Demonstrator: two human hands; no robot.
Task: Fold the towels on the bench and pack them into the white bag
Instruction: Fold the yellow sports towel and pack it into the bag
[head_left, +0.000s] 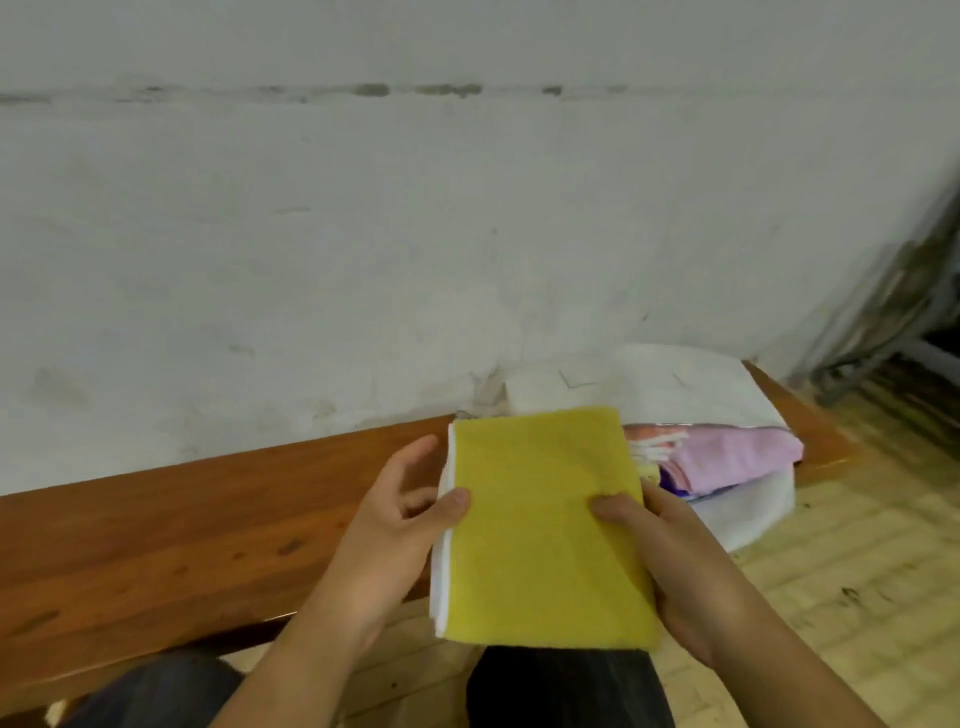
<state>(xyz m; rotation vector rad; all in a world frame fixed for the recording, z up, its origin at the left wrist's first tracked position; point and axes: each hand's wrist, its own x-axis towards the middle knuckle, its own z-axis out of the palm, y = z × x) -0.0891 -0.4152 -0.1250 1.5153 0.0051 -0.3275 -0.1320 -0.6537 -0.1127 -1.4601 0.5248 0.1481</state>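
A folded yellow towel (545, 525) is held over the bench (156, 530). The left hand (400, 525) and right hand (670, 561) each pinch an edge, thumbs on top. Pink towels (727, 457) already lie in the white bag (701, 384) nearby. Packing this one seems to be what is left.

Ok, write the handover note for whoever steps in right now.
Left hand: pinches the left edge of the folded yellow towel, thumb on top.
Right hand: holds the towel's right edge, thumb on top, fingers beneath.
White bag: lies open at the right end of the bench, with a pink towel and others already inside.
Done: yellow towel folded, held up in front of the bench.
Left: put it into the bag, then check beyond this view for more towels.
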